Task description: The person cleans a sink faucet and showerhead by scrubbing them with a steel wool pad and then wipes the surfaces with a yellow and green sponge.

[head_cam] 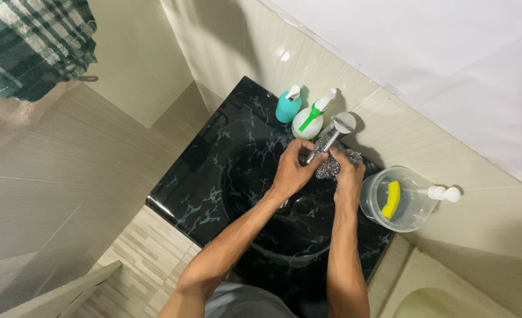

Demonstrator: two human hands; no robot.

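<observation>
- Beige tiled walls surround a black marbled sink [214,176].
- Both hands meet at the chrome tap [333,134]: left hand [293,169] curled round its spout, right hand [348,174] closed on a steel wool scourer [330,166].
- Teal pump bottle [287,106], white spray bottle [308,119] and clear tub [397,199] crowd the tap.

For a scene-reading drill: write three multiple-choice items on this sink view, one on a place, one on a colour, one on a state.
1. Where does the clear tub stand?
A. on the basin's right rim
B. on the floor
C. between the two pump bottles

2. What colour is the sponge in it?
A. red
B. yellow
C. white

3. What are the hands doing?
A. resting flat on the wall
B. hanging apart
C. closed about a steel scourer at the tap

Key: 1 A, it stands right of the black basin; 2 B, it shows yellow; 3 C, left hand and right hand grip the scourer around the tap.
</observation>
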